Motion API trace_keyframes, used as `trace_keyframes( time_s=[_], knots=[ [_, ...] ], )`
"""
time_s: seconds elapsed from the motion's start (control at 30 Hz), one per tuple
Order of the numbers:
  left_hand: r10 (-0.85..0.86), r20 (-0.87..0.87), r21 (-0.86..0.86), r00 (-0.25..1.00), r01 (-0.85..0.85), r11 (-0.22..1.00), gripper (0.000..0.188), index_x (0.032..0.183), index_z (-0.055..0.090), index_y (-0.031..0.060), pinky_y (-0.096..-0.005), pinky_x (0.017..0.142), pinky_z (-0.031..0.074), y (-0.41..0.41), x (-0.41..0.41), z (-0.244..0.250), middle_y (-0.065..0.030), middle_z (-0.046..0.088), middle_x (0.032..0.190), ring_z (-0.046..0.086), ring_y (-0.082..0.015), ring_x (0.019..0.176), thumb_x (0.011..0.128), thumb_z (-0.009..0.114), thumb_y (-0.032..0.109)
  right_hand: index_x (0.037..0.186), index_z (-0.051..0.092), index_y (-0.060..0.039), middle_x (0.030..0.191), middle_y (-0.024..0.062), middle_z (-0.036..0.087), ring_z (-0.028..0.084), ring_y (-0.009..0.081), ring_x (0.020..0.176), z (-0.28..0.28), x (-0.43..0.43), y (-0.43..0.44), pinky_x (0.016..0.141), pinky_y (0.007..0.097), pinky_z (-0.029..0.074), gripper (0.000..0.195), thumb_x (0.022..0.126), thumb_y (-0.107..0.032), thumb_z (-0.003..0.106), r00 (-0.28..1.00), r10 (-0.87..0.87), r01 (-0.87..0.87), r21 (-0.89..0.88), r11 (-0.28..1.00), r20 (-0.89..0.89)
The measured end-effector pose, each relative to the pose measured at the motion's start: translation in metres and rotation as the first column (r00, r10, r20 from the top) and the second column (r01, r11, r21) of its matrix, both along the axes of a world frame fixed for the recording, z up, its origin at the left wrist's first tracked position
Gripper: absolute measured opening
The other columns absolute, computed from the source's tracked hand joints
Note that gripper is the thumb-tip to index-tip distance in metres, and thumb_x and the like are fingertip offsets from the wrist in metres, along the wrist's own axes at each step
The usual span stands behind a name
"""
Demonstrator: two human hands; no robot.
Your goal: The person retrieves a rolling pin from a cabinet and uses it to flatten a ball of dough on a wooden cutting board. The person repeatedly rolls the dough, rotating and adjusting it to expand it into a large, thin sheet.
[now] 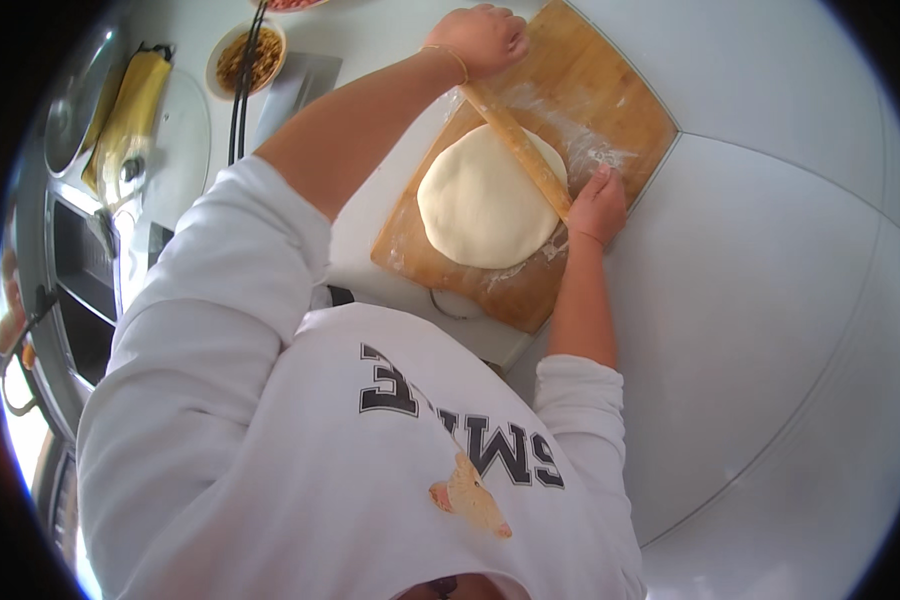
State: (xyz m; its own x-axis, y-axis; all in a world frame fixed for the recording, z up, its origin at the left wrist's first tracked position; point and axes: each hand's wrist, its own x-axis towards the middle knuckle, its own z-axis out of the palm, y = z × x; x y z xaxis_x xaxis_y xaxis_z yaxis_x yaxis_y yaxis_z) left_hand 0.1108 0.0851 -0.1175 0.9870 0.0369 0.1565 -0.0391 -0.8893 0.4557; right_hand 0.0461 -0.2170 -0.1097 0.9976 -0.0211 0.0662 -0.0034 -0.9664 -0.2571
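Observation:
A wooden rolling pin [521, 154] lies diagonally across the right part of a round, flat sheet of pale dough [480, 202]. My left hand [484, 39] is over the pin's upper end, its fingers curled; the wrist hides that end, and whether the fingers grip it cannot be seen. At the lower end, my right hand [600, 206] holds the pin beside the dough's right edge, thumb pointing up the picture. Under the dough is a wooden board [592, 75] dusted with white flour.
Left of the board are a cleaver-like metal blade [292, 90], a bowl of brown chopped food [229, 67] with dark chopsticks [247, 82] across it, and a glass lid [172, 150]. A yellow bundle [131, 112] lies near the sink [82, 255]. White tiles [720, 262] border the board's right.

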Motion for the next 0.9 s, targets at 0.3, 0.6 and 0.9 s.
trace_keyframes(
  time_s=[0.3, 0.6, 0.9],
  knots=[
    [-0.11, -0.218, 0.266, 0.97, 0.167, 0.949, 0.041, 0.128, 0.065, 0.0104, -0.0416, 0.091, 0.048, 0.003, -0.174, 0.041, -0.0078, 0.065, 0.125, 0.058, -0.0248, 0.122, 0.097, 0.052, 0.035, 0.142, 0.049, -0.0046, 0.153, 0.016, 0.045, 0.041, 0.0348, 0.142, -0.024, -0.097, -0.017, 0.116, 0.0556, 0.028, 0.052, 0.1, -0.035, 0.051, 0.997, 0.073, -0.072, -0.113, 0.991, 0.006],
    [-0.158, -0.088, 0.26, 0.984, 0.176, 0.95, 0.051, 0.147, 0.048, 0.01, -0.0461, 0.11, 0.039, 0.013, -0.243, -0.001, -0.0056, 0.05, 0.149, 0.047, -0.0254, 0.137, 0.099, 0.051, 0.03, 0.137, 0.053, -0.01, 0.14, 0.0131, 0.053, 0.047, 0.0313, 0.132, 0.005, -0.156, -0.009, 0.111, 0.0569, 0.028, 0.048, 0.098, -0.038, 0.051, 0.957, 0.223, -0.194, -0.162, 0.968, 0.187],
    [-0.022, -0.14, 0.396, 0.99, 0.076, 0.915, 0.05, 0.153, 0.041, 0.0235, -0.0571, 0.118, 0.028, 0.027, -0.142, -0.021, 0.0008, 0.039, 0.16, 0.031, -0.022, 0.149, 0.106, 0.038, 0.039, 0.11, 0.063, -0.014, 0.103, 0.0081, 0.064, 0.065, 0.0343, 0.093, 0.008, -0.026, 0.016, 0.074, 0.0511, 0.048, 0.034, 0.098, -0.043, 0.051, 0.971, 0.213, -0.228, -0.156, 0.961, -0.106]
  ],
)
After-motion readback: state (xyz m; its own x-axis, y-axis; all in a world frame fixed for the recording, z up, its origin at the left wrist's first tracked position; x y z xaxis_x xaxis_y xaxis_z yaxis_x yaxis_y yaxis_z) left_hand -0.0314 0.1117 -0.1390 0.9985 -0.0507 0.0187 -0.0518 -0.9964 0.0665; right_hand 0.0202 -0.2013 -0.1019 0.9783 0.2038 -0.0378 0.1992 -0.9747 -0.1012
